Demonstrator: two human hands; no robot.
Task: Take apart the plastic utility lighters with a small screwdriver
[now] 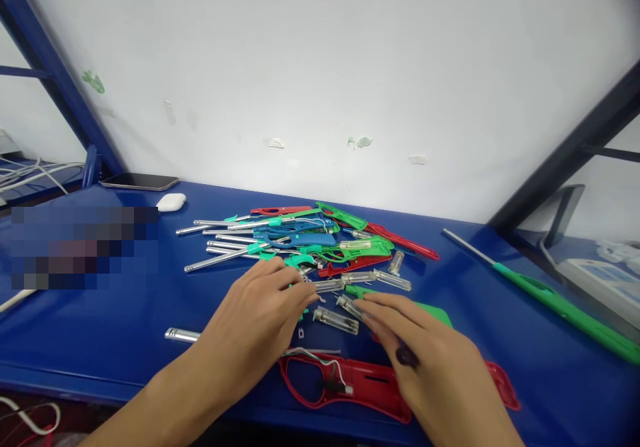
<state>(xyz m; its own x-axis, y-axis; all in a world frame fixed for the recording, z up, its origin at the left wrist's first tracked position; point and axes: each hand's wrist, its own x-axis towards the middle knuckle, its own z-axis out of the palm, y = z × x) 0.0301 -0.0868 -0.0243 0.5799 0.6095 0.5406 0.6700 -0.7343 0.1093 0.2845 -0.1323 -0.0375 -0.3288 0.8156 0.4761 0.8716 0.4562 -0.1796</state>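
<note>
My left hand (pixel 265 307) reaches over the front edge of a pile of lighter parts, its fingers curled; what its fingertips hold, if anything, is hidden. My right hand (pixel 425 347) pinches a small clear fuel tank (pixel 350 307) and also has a dark-handled tool (pixel 407 355) tucked in its palm. Between the hands lies another clear tank (pixel 336 320). Below them sits an open red casing (pixel 367 387) with wires and a black part in it. A metal tube (pixel 183 335) sticks out left of my left forearm. Blue casings (pixel 300 239) and green casings (pixel 355 250) lie behind.
A complete green lighter (pixel 560 305) lies at the right, beside a white device (pixel 607 290). At the back left are a phone (pixel 140 181) and a white case (pixel 171 202). A white wall (pixel 320 87) rises behind the blue table (pixel 125 307).
</note>
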